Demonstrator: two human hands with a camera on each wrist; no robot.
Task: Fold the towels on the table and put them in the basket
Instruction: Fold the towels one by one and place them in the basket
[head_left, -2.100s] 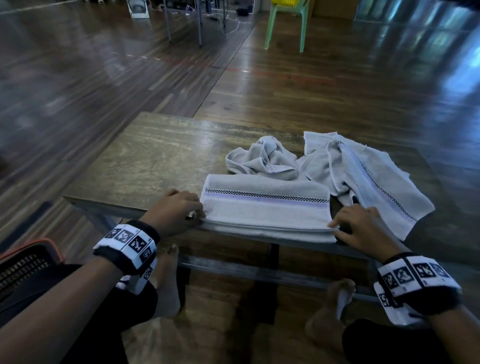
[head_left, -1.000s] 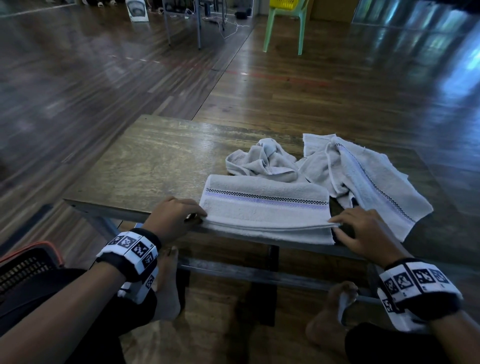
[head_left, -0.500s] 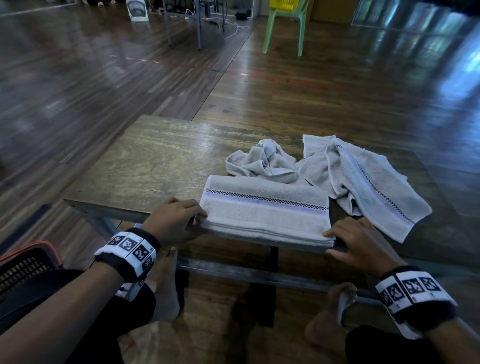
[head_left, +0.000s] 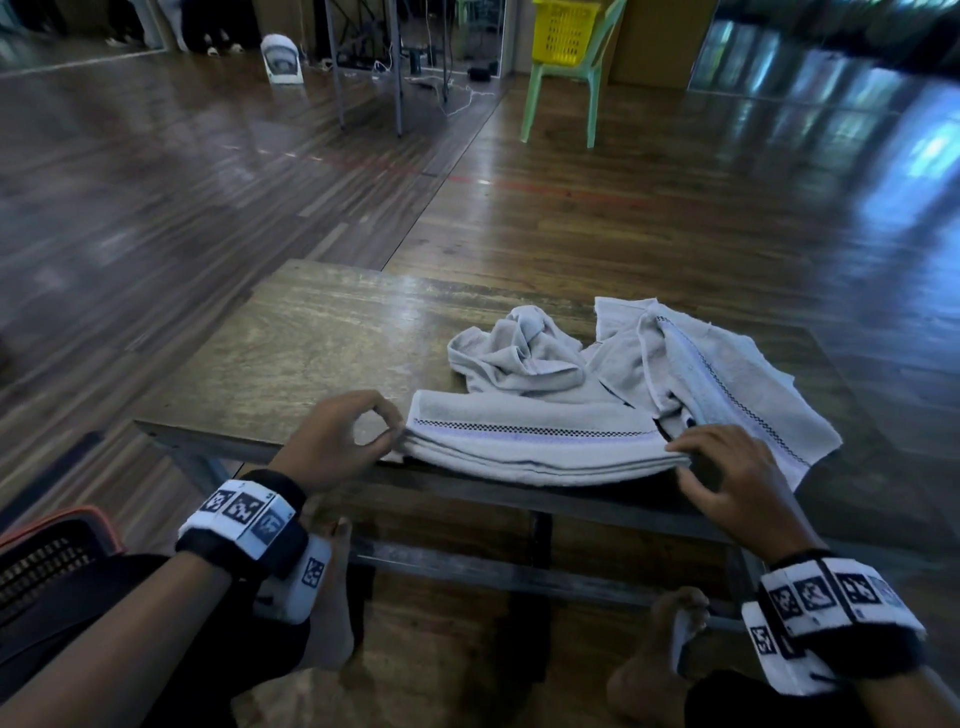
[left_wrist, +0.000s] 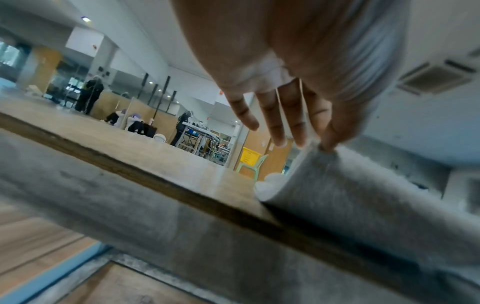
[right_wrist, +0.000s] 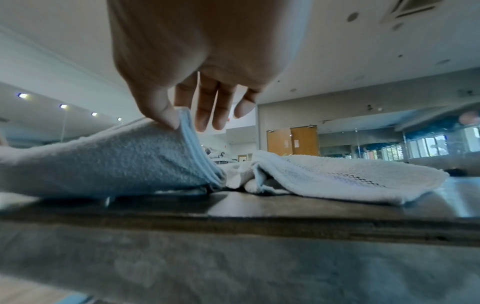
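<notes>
— Pinching the folded towel (head_left: 535, 441) at both short ends, we held it along the near edge of the table (head_left: 311, 343); could you place each hand?

— Our left hand (head_left: 337, 441) gripped the left end between thumb and forefinger, the remaining fingers (left_wrist: 275, 119) extended and relaxed, as the left wrist view showed. Our right hand (head_left: 737, 478) nipped the stacked layers of the right end (right_wrist: 192, 148) between thumb and forefinger, its other fingers spread loosely above the cloth.

— And how did the towel lie?

— It lay in several layers, its chequered stripe uppermost, with both pinched ends raised slightly off the wood and the middle resting on the table.

— What of the other towels?

— We saw a crumpled towel (head_left: 519, 353) just behind the folded one, touching it, and a loosely spread striped towel (head_left: 727, 379) to the right of that, reaching towards the table's right side.

— And the basket?

— A dark basket with an orange rim (head_left: 57, 551) stood on the floor at our lower left, beside our left knee, well apart from the folded towel. We also noted a yellow crate (head_left: 563, 31) on a green chair (head_left: 561, 98) far across the wooden floor.
</notes>
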